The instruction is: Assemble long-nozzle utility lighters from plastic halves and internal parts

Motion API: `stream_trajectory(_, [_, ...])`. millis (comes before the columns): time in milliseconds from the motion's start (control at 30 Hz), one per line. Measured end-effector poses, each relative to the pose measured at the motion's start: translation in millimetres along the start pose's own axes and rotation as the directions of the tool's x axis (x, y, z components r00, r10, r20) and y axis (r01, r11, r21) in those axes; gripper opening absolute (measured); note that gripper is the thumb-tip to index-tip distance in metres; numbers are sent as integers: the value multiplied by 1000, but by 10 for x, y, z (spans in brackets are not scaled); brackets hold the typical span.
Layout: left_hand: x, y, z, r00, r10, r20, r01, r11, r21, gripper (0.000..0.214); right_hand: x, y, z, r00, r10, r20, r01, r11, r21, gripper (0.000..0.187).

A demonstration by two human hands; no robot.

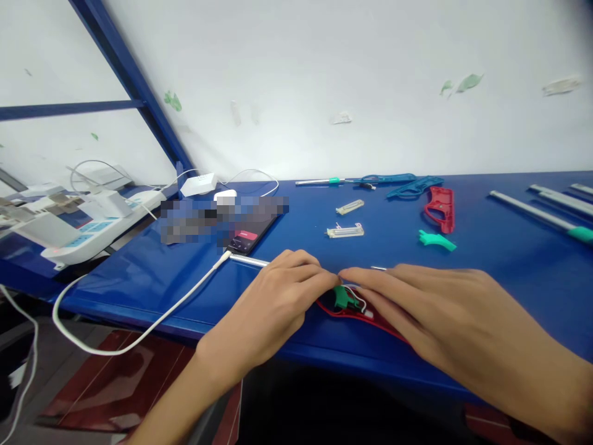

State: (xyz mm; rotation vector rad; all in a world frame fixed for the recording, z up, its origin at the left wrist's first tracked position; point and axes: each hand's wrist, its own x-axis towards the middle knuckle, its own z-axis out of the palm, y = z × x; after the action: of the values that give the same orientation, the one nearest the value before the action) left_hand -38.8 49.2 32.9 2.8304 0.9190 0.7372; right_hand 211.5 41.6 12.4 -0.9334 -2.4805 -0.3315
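Observation:
A red plastic handle shell (pixel 336 311) lies at the table's front edge, its inside facing up. In it sit a green plastic piece (pixel 343 298), white wires and a small white connector (pixel 368 314). My left hand (pixel 282 296) is closed over the shell's left end and a thin silver metal rod (pixel 249 260), which comes out to the left. My right hand (pixel 430 303) covers the shell's right part, its thumb and fingers closed about it. The two index fingertips nearly meet above the green piece. My fingers hide their exact hold.
Behind my hands lie two pale slotted parts (pixel 345 232), a red half shell (pixel 442 207), a green piece (pixel 438 240) and blue shells (pixel 412 185). Silver rods (pixel 532 211) lie right. Left are a phone (pixel 252 238), its white cable (pixel 152 330) and a power strip (pixel 97 232).

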Motion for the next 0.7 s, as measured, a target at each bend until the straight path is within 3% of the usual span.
stream_trajectory(267, [-6,-28,28,1000,-20,-8,20,1000,-4,44,-13,-11,30,997,15,-75,-14,1000,13,29])
stream_trajectory(533, [-11,-38,41,999,-36,-18,36,999,22,56,-42,-11,56,998,2,-56,-1,1000,19,27])
stream_trajectory(700, [-13,-44,46,999,-24,-34,25,1000,15,52,-33,-21,50,998,15,-66,-14,1000,17,27])
